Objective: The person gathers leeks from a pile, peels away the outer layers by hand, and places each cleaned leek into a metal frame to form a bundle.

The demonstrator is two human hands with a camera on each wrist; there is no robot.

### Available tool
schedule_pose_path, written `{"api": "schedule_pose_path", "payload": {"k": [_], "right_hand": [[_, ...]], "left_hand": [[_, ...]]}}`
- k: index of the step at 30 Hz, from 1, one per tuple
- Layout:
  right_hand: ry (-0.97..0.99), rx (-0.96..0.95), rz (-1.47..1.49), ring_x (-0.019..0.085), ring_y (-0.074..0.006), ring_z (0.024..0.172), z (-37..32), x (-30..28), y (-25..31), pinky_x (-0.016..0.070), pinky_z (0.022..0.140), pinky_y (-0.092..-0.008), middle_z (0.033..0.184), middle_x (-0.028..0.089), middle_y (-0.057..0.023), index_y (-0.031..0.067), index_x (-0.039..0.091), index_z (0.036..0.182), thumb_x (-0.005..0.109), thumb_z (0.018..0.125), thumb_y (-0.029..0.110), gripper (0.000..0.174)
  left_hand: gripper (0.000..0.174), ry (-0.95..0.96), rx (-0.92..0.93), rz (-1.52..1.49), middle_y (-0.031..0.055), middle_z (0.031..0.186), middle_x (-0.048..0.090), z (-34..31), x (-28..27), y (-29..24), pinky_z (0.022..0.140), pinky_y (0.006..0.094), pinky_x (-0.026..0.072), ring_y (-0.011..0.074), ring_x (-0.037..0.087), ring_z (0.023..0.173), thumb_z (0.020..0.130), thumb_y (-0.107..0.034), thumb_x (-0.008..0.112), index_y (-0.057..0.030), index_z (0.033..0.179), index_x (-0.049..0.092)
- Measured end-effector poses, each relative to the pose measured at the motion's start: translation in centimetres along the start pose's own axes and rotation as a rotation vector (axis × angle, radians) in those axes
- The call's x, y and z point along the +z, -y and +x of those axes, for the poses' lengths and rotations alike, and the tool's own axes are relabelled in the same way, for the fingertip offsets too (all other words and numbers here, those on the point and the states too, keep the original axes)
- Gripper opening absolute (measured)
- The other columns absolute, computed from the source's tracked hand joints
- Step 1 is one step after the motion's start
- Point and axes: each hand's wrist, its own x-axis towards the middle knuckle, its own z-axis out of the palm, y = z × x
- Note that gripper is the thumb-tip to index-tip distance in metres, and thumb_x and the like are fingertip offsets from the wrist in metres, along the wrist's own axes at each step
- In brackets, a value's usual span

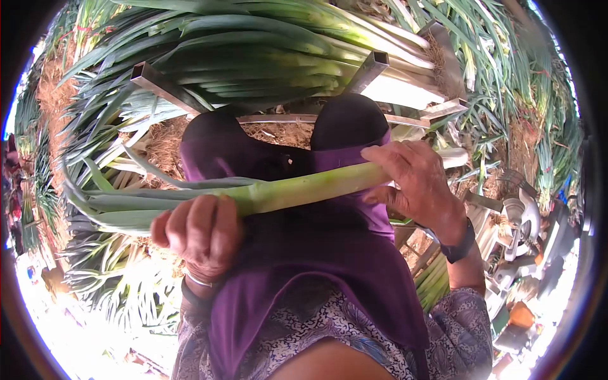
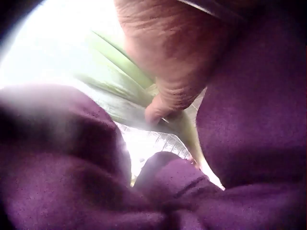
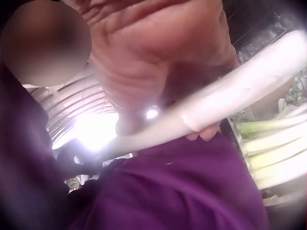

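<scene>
One thick leek [image 1: 304, 190] lies across the person's lap, its green leaves to the left and its white end to the right. The left hand [image 1: 206, 234] grips it where the leaves begin; in the left wrist view the thumb of that hand [image 2: 168, 62] presses on the leaves [image 2: 115, 67]. The right hand [image 1: 418, 180] holds the pale shaft near the white end, fingers over the top and thumb below. In the right wrist view the white shaft [image 3: 216, 105] passes under the right palm [image 3: 158, 52], with fingertips showing beneath it.
A large pile of leeks [image 1: 253, 50] rests on a metal frame [image 1: 164, 88] beyond the knees. More leeks [image 1: 487, 38] lie at the upper right, and others [image 1: 126, 278] at the lower left. A metal device [image 1: 520, 218] stands at the right.
</scene>
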Motion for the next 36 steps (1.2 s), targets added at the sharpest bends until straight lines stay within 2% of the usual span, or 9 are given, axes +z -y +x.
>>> {"api": "schedule_pose_path", "payload": {"k": [3, 6, 8, 10, 13, 17, 21, 25, 36], "right_hand": [[0.015, 0.036, 0.106, 0.06, -0.0269, 0.07, 2.0, -1.4, 2.1, 0.046, 0.064, -0.0419, 0.076, 0.058, -0.0059, 0.0093, 0.061, 0.102, 0.069, 0.074, 0.046, 0.048], [0.14, 0.065, 0.119, 0.061, -0.0273, 0.078, 3.1, -0.2, 1.9, 0.0452, 0.07, -0.0404, 0.086, 0.064, -0.0049, 0.0091, 0.063, 0.1, 0.073, 0.07, 0.043, 0.047], [-0.029, 0.046, 0.008, 0.06, -0.0245, 0.075, 3.7, 0.6, 2.6, 0.044, 0.068, -0.0394, 0.083, 0.062, -0.0024, 0.0105, 0.063, 0.097, 0.075, 0.068, 0.041, 0.044], [-0.153, 0.016, -0.079, 0.056, -0.021, 0.071, 4.0, 1.4, 2.8, 0.0416, 0.066, -0.0371, 0.079, 0.057, -0.0003, 0.0126, 0.062, 0.094, 0.075, 0.067, 0.04, 0.04], [-0.236, -0.029, -0.149, 0.052, -0.0166, 0.067, 4.1, 2.6, 2.8, 0.0383, 0.062, -0.0336, 0.074, 0.049, 0.0019, 0.0156, 0.061, 0.092, 0.074, 0.068, 0.039, 0.037], [-0.296, -0.046, -0.194, 0.053, -0.0157, 0.069, 3.9, 3.0, 2.9, 0.0384, 0.063, -0.0333, 0.08, 0.052, 0.0029, 0.016, 0.062, 0.093, 0.074, 0.068, 0.04, 0.036], [-0.291, -0.046, -0.241, 0.055, -0.0151, 0.071, 3.8, 2.4, 3.5, 0.0388, 0.064, -0.033, 0.082, 0.056, 0.0032, 0.016, 0.064, 0.095, 0.074, 0.07, 0.041, 0.036], [-0.285, -0.065, -0.183, 0.055, -0.0158, 0.072, 3.8, 2.9, 3.7, 0.0396, 0.065, -0.0333, 0.082, 0.056, 0.003, 0.0155, 0.065, 0.096, 0.073, 0.071, 0.041, 0.037], [-0.201, -0.092, -0.039, 0.061, -0.0233, 0.077, 4.2, 4.1, 2.5, 0.0457, 0.07, -0.0369, 0.086, 0.063, -0.0042, 0.0079, 0.065, 0.102, 0.071, 0.076, 0.034, 0.038]], "left_hand": [[0.025, -0.079, -0.069, 0.054, -0.0041, 0.094, 0.055, 1.2, -0.3, 0.4, 0.089, 0.0419, 0.0337, 0.0156, 0.053, 0.088, 0.074, -0.011, 0.063, -0.0235, 0.095, 0.056], [0.028, -0.082, -0.072, 0.074, -0.0031, 0.096, 0.052, 0.7, 0.1, 0.5, 0.094, 0.0465, 0.0307, 0.0172, 0.05, 0.096, 0.073, -0.009, 0.068, -0.0258, 0.092, 0.055], [0.033, -0.156, -0.042, -0.053, -0.0027, 0.092, 0.053, -0.6, 0.2, -0.3, 0.091, 0.0427, 0.0368, 0.0177, 0.051, 0.089, 0.069, -0.009, 0.075, -0.023, 0.093, 0.057], [0.039, 0.035, -0.009, -0.442, 0.0008, 0.091, 0.057, -2.3, 0.6, -0.3, 0.085, 0.038, 0.044, 0.0219, 0.056, 0.087, 0.064, -0.013, 0.082, -0.0154, 0.096, 0.06], [0.044, 0.658, -0.676, -0.92, 0.0074, 0.097, 0.062, -1.8, 1.0, -0.5, 0.085, 0.035, 0.0479, 0.0258, 0.061, 0.091, 0.072, -0.024, 0.081, -0.0046, 0.106, 0.059], [0.06, 0.501, -1.186, -1.839, 0.0162, 0.119, 0.059, -1.1, 1.3, -0.6, 0.097, 0.0384, 0.0453, 0.0243, 0.057, 0.111, 0.086, -0.042, 0.068, 0.0043, 0.121, 0.051], [0.053, 0.3, -1.445, -2.237, 0.0141, 0.122, 0.058, -1.0, 2.5, -0.7, 0.101, 0.0424, 0.0427, 0.026, 0.055, 0.116, 0.087, -0.034, 0.068, -0.0013, 0.125, 0.051], [0.053, 0.089, -1.526, -2.496, 0.0149, 0.128, 0.055, -1.9, 4.6, -0.6, 0.101, 0.0455, 0.0435, 0.0291, 0.053, 0.119, 0.086, -0.021, 0.07, -0.0076, 0.131, 0.047], [0.041, 0.067, -1.456, -2.149, 0.0145, 0.117, 0.06, -2.1, 3.2, -0.9, 0.09, 0.0399, 0.0513, 0.0264, 0.059, 0.107, 0.086, -0.016, 0.069, -0.0041, 0.122, 0.053]]}}
